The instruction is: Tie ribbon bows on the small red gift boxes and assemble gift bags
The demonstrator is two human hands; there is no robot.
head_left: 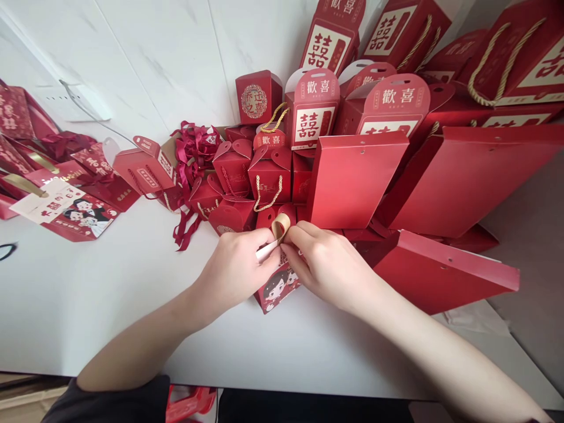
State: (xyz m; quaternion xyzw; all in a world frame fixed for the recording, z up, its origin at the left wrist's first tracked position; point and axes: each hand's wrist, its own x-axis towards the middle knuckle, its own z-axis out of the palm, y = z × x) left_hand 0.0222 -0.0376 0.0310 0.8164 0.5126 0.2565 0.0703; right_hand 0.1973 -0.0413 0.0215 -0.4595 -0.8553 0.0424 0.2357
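A small red gift box (275, 289) with cartoon figures on its side stands on the white table in front of me, tilted in view. Over its top rises a loop of gold ribbon (281, 225). My left hand (240, 264) pinches the box's white-edged top flap from the left, beside the ribbon. From the right, my right hand (319, 258) closes its fingers on the gold ribbon at the base of the loop. Both hands nearly meet above the box and hide much of its top.
Many red boxes (269, 182) crowd the back, with tall flat red ones (356, 182) at the right. Dark red ribbons (196, 147) lie behind left. Another cartoon box (83, 214) and red bags (15, 117) stand at the left. The white table's (132, 294) front edge runs below my arms.
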